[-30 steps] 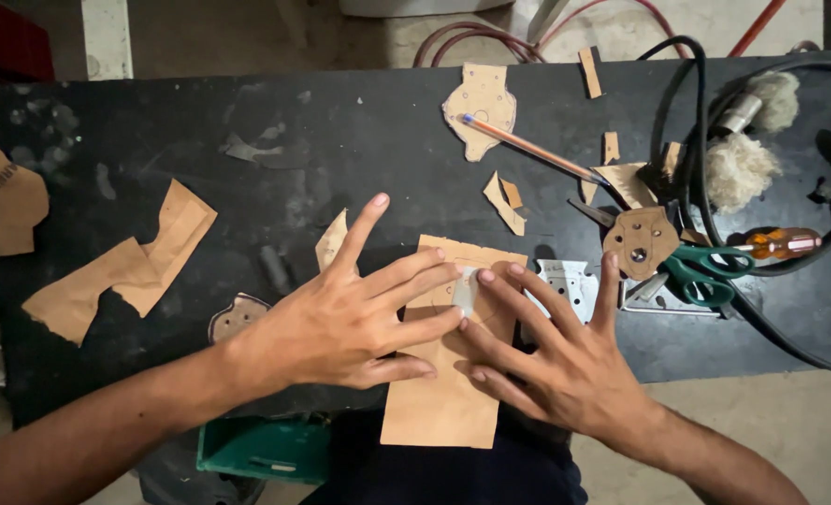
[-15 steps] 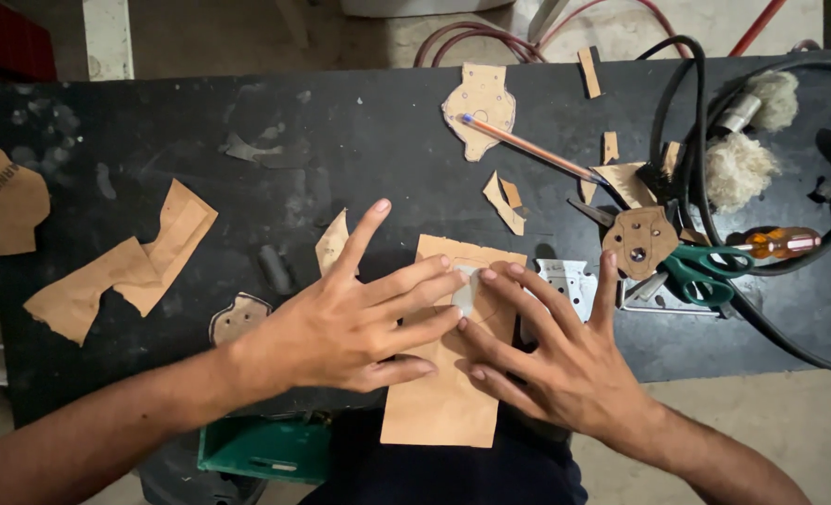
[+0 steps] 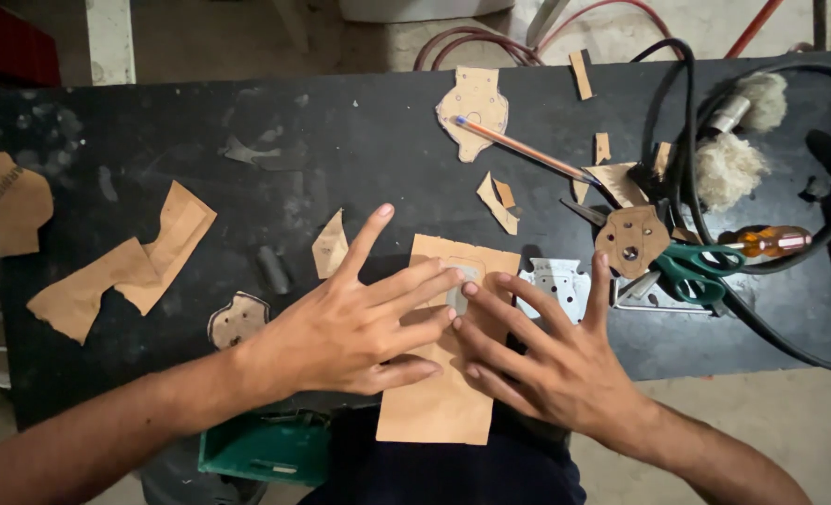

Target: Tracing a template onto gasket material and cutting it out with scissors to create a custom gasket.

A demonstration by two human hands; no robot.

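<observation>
A tan rectangular sheet of cardboard [image 3: 439, 407] lies at the near edge of the black workbench [image 3: 359, 140] and hangs over it. My left hand [image 3: 350, 323] lies flat on the sheet with fingers spread. My right hand [image 3: 551, 351] presses flat on its right side, fingers apart. The fingertips of both hands meet over a small grey piece [image 3: 459, 297] under the sheet's upper middle. Neither hand grips anything.
Cardboard scraps [image 3: 121, 266] lie left; a cut-out shape [image 3: 474, 101] with a pencil [image 3: 523, 150] sits at the back. Right of my hands are a metal bracket [image 3: 557, 283], green scissors [image 3: 700, 271], a screwdriver [image 3: 769, 243], black cables and wool pads [image 3: 729, 168]. A green box [image 3: 266, 449] sits below the bench edge.
</observation>
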